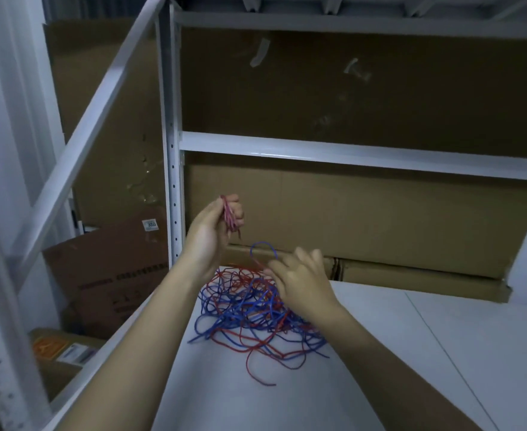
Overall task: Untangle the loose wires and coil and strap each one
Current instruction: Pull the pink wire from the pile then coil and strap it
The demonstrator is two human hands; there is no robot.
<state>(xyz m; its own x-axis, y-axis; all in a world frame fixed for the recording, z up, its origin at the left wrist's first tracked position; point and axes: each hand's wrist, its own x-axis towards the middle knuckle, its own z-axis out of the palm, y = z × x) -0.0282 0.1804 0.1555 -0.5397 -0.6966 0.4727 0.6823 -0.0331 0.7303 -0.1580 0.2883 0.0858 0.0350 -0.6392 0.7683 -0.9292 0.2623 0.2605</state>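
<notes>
Red and blue wires (249, 309) lie in one loose tangle on the white bench (442, 353), near its far left corner, with stray ends trailing toward you. Your left hand (215, 228) is raised above and behind the heap, its fingers curled round a small bundle of red wire (229, 213) whose ends hang down below the fist. Your right hand (299, 281) sits lower, over the right side of the tangle, with its back toward you; the fingers look loosely bent and blurred, and close by its fingertips a blue loop (263, 248) stands up out of the heap. You cannot tell from this view whether that hand is pinching a strand or only touching the pile. Both forearms reach in from the bottom edge, bare. Beyond the bench stands a white metal rack (175, 157) with a perforated upright and a horizontal rail, and flat cardboard sheets (364, 219) lean behind it. To the left, below the level of the bench, more cardboard boxes (109, 275) are stacked, one carrying a small white label, and another has an orange patch on top.
</notes>
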